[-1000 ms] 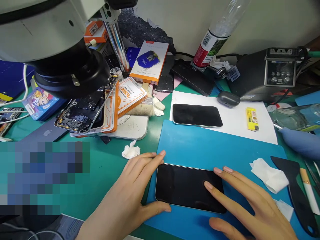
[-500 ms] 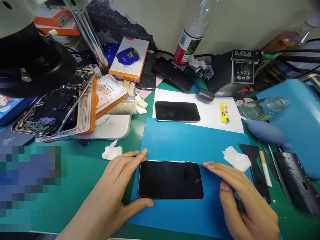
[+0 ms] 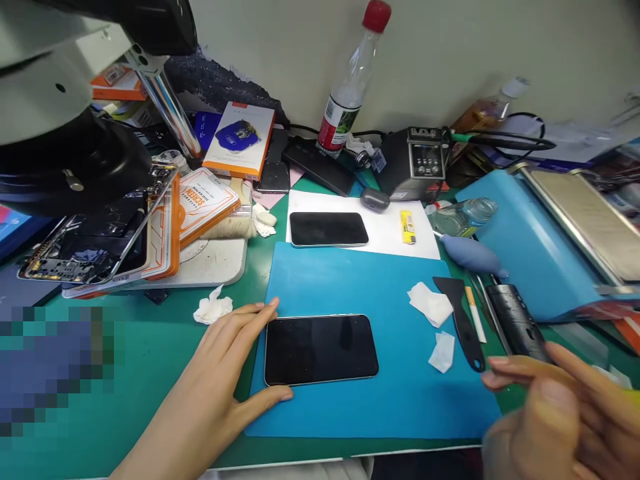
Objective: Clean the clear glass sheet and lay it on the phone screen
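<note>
A phone point(image 3: 321, 350) with a dark screen lies face up on the blue mat point(image 3: 330, 280). My left hand point(image 3: 235, 367) rests around its left end, thumb below and fingers above, spread apart. At the lower right my right hand point(image 3: 555, 413) is off the mat, blurred, with its fingers partly bent and apart. Nothing shows clearly between them. A yellow thing point(image 3: 633, 403) is cut off by the frame edge beside that hand. Nearest to its fingertips are a black scraper point(image 3: 463, 327) and a black ridged object point(image 3: 515, 320).
A second phone point(image 3: 329, 229) lies on white paper point(image 3: 385, 240) with a yellow packet point(image 3: 407, 227). Crumpled tissue point(image 3: 430, 305), a cigarette point(image 3: 475, 313) and a blue air blower point(image 3: 473, 255) are at right. A microscope point(image 3: 65, 160) overhangs an opened phone point(image 3: 100, 227) on boxes at left.
My right hand has moved right, away from the phone and past the mat's edge. The view has shifted, showing more at the right. My left hand keeps its place around the phone.
</note>
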`<control>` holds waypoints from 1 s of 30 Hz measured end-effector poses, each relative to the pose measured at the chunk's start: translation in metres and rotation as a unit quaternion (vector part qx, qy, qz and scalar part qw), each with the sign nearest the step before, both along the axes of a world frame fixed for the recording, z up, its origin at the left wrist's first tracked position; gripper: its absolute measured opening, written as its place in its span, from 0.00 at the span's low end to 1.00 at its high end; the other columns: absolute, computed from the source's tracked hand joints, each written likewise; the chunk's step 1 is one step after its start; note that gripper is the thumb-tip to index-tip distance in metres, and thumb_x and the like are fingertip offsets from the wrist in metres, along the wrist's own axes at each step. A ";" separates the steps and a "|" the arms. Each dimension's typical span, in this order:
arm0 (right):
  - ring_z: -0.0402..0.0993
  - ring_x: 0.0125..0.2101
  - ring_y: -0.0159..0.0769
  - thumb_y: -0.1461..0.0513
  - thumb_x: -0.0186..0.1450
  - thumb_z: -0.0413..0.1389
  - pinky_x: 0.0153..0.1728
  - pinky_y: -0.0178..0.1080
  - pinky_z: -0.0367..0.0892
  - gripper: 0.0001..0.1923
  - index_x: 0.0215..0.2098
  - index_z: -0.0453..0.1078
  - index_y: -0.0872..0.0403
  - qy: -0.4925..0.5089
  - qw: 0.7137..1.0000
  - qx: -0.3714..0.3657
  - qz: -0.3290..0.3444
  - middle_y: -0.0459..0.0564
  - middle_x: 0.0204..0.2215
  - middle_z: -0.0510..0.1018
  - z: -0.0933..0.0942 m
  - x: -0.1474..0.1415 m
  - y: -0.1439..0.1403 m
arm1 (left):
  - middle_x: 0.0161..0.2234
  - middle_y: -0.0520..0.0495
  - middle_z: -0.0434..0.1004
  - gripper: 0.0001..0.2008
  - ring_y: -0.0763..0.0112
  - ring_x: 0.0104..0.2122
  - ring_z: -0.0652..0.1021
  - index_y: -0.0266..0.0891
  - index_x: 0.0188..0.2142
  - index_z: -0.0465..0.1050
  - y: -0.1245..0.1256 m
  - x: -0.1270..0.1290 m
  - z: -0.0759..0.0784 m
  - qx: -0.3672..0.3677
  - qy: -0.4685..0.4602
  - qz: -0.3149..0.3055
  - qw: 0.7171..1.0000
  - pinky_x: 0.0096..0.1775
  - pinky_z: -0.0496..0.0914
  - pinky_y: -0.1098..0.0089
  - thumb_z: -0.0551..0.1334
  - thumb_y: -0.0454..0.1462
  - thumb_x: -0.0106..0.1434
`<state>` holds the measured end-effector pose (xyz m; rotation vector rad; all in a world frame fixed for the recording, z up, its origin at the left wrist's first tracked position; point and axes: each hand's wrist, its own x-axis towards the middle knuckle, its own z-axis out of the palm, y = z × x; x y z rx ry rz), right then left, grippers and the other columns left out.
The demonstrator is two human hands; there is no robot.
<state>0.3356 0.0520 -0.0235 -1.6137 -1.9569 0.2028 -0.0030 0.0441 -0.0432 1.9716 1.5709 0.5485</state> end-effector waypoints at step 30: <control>0.78 0.48 0.38 0.62 0.75 0.62 0.49 0.40 0.73 0.06 0.49 0.80 0.46 0.028 0.992 0.066 0.108 0.44 0.44 0.85 0.007 -0.056 -0.001 | 0.70 0.46 0.69 0.40 0.47 0.68 0.72 0.65 0.78 0.43 -0.005 0.002 -0.013 0.045 -0.006 0.004 0.999 0.61 0.75 0.46 0.64 0.52 0.75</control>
